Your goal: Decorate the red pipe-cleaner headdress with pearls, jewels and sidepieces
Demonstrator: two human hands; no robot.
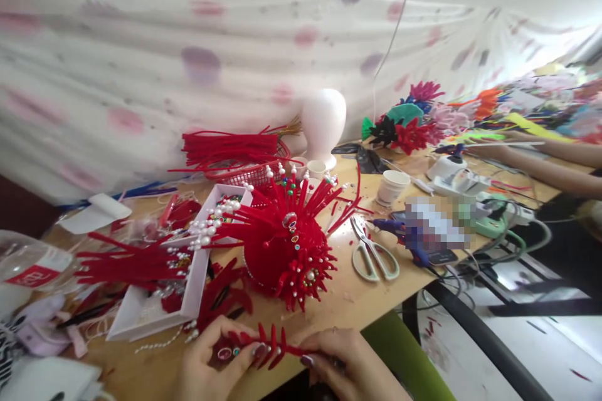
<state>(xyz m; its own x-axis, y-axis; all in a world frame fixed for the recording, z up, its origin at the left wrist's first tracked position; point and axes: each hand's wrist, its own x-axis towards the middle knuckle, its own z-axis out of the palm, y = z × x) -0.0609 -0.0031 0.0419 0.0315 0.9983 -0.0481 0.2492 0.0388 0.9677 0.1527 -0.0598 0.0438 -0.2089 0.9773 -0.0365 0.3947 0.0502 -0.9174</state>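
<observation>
Pinches a pearl-dotted red chenille sprig [273, 346] at one end with left hand [217, 360] and by its stem with right hand [348, 363], near the red beaded headdress [263, 257]

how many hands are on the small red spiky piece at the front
2: the left hand holds one side of the red spiky piece, and the right hand holds the other.

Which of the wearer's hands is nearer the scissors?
Right. The right hand is below the scissors in the picture, apart from them; the left hand is farther off, to their lower left. Both hold the red fuzzy piece.
</observation>
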